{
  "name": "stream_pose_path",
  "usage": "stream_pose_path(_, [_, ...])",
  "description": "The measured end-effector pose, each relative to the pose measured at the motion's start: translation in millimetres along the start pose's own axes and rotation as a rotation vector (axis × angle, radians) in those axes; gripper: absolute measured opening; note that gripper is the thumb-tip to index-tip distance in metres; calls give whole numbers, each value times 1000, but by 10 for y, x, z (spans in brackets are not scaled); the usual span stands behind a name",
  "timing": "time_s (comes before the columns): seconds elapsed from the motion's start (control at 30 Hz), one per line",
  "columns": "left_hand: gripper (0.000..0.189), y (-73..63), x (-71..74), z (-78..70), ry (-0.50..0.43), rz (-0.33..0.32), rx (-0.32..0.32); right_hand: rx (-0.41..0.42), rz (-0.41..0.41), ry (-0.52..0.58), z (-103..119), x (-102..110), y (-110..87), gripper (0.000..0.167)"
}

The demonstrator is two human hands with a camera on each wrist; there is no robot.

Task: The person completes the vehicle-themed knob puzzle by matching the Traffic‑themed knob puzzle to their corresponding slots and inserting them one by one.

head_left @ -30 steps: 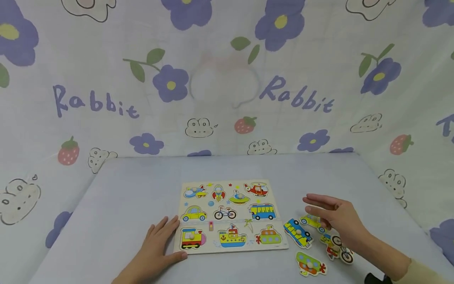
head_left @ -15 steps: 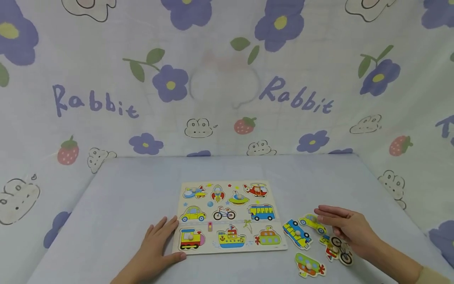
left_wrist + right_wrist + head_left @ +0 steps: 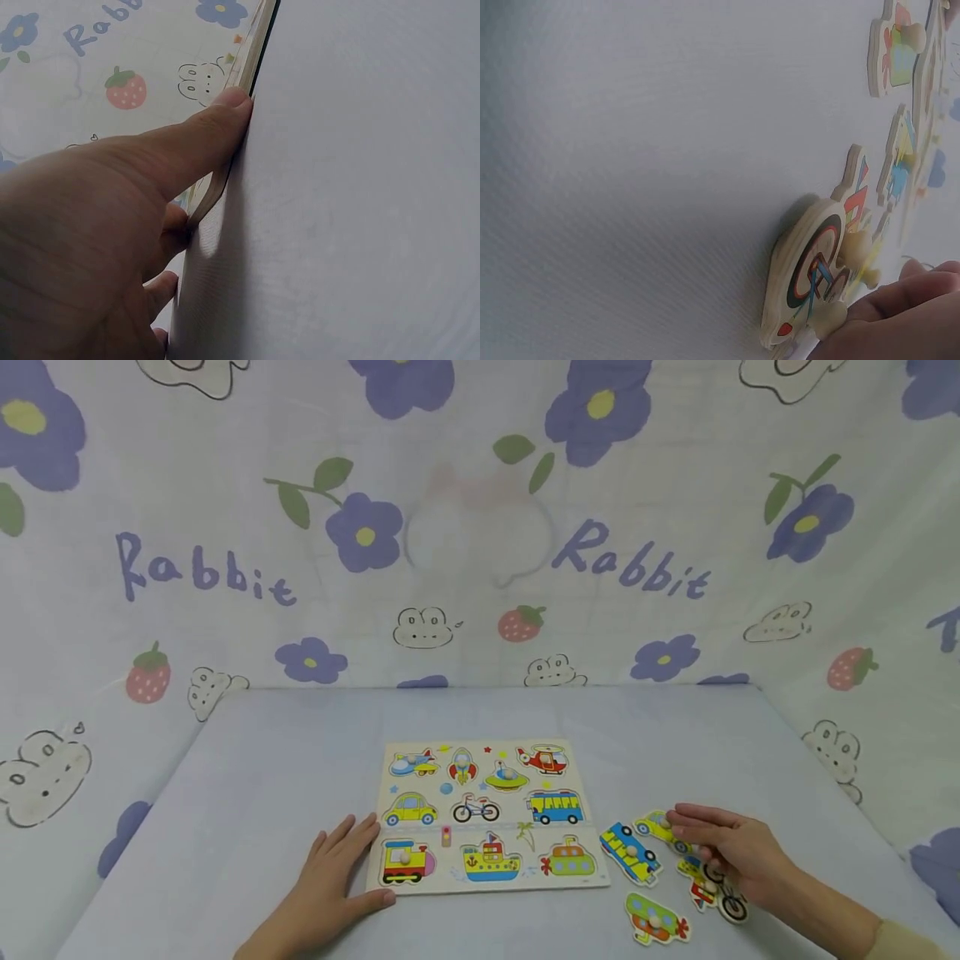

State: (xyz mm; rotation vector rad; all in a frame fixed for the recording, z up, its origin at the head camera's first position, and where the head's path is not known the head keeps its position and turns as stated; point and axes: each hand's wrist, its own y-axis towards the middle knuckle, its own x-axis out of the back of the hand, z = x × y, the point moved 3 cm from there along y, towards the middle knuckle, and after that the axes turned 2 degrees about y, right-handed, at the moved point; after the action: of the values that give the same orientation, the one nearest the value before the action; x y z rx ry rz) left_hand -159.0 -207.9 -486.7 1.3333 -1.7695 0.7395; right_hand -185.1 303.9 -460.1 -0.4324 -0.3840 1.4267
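A wooden knob puzzle board [image 3: 517,835] with vehicle pictures lies on the table. At its lower left corner rests my left hand [image 3: 322,881], fingers along the left side and thumb against the near edge; the left wrist view shows the thumb [image 3: 202,139] on that edge. My right hand [image 3: 750,856] hovers over loose pieces, with its foremost fingers extended over the yellow car piece [image 3: 652,824]. A bicycle piece [image 3: 810,262] overlaps a boat piece [image 3: 702,892] below that hand. In the right wrist view, fingertips are right at the bicycle's wooden knob [image 3: 827,320].
A blue bus piece [image 3: 628,853] lies beside the board's right edge, with a green submarine piece [image 3: 655,918] nearer the front. Knobbed plane, rocket, saucer, helicopter and train [image 3: 405,862] pieces sit in the board. A printed curtain [image 3: 480,568] hangs behind the table.
My right hand has moved down and to the right, from above the car piece to beside the bicycle piece. My left hand stays at the board's corner.
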Motion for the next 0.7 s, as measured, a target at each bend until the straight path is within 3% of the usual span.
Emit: stream_pose_path(0.7, [100,24,-22,22,-9,6,3,24,-119,-150,-43,-45,136,69])
